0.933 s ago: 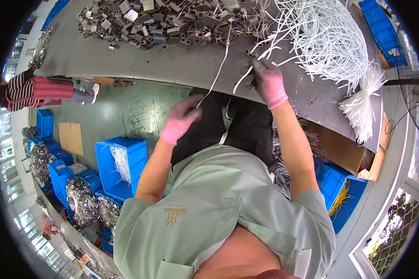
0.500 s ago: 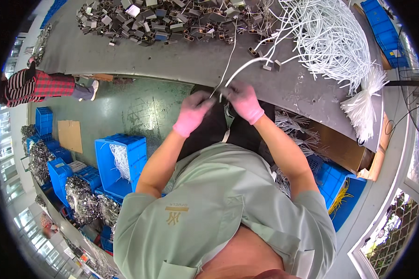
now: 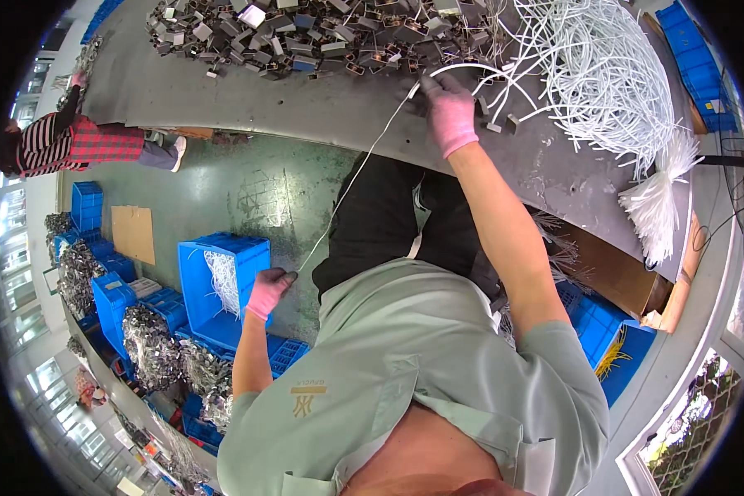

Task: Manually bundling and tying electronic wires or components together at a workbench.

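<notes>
My left hand (image 3: 271,291), in a pink glove with dark fingertips, is low by my left side beside a blue crate. Its fingers are pinched on one end of a thin pale wire (image 3: 381,135). That wire runs taut up and to the right, toward the table. Over the grey table, my right hand (image 3: 448,107), gloved alike, is closed around a white flexible tube (image 3: 474,65) where the wire meets it. From there the tube arches right toward several small metal box-shaped parts (image 3: 493,127). My fingers hide how wire and tube join.
Across the far table lies a pile of small metal parts (image 3: 331,41); right of it is a heap of white tubes (image 3: 603,74). A tied white bundle (image 3: 657,202) hangs over the table's right edge. A blue crate (image 3: 192,285) stands at left; another person (image 3: 83,145) is beyond it.
My hands, close together over my lap before, have parted. The left has pulled down and left with the wire's end; the right has moved up over the table with the tube.
</notes>
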`<state>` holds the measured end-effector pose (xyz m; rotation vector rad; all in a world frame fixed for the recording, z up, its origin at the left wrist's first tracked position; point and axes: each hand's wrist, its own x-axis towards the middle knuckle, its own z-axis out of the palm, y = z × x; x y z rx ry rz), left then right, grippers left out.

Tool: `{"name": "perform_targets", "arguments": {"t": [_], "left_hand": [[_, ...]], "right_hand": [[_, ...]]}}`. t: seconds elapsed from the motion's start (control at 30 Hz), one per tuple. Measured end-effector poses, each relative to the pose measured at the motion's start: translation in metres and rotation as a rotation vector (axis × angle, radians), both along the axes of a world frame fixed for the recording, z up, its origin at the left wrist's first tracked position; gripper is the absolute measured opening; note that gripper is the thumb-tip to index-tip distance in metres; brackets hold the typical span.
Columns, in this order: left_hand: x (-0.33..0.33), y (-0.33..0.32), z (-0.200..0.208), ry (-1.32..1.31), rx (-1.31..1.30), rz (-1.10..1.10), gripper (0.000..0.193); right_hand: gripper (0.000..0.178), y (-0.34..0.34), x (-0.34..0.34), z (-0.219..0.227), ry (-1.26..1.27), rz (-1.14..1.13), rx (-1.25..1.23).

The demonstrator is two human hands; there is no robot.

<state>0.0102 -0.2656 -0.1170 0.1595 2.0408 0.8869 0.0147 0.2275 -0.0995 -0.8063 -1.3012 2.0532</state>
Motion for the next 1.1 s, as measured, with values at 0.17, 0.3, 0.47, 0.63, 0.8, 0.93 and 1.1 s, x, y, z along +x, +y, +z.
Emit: {"name": "perform_targets", "arguments": {"t": [0.17, 0.3, 0.47, 0.63, 0.8, 0.93, 1.1], "left_hand": [[-0.002, -0.009, -0.015, 0.002, -0.012, 0.14, 0.038], [-0.011, -0.011, -0.022, 0.096, 0.027, 0.075, 0.041], [-0.015, -0.003, -0.011, 0.138, 0.029, 0.091, 0.044], [-0.013, 0.004, -0.006, 0.133, 0.026, 0.073, 0.044], [-0.006, 0.069, 0.007, 0.056, 0.177, 0.198, 0.042], [-0.005, 0.146, 0.036, -0.112, 0.379, 0.473, 0.04], [-0.008, 0.177, 0.058, -0.075, 0.237, 0.098, 0.044]], "right_hand": [[0.021, 0.002, 0.012, 0.047, 0.093, -0.101, -0.119], [0.022, 0.021, 0.016, 0.024, -0.014, -0.167, 0.22], [0.022, 0.023, 0.019, 0.017, -0.005, -0.161, 0.258], [0.019, 0.01, 0.031, 0.057, -0.122, 0.055, 0.224], [0.017, 0.001, 0.05, 0.082, 0.033, 0.163, -0.114], [0.013, -0.031, 0.067, 0.062, 0.052, 0.368, 1.017], [0.017, 0.0, 0.076, 0.118, -0.11, 0.114, 0.427]]}}
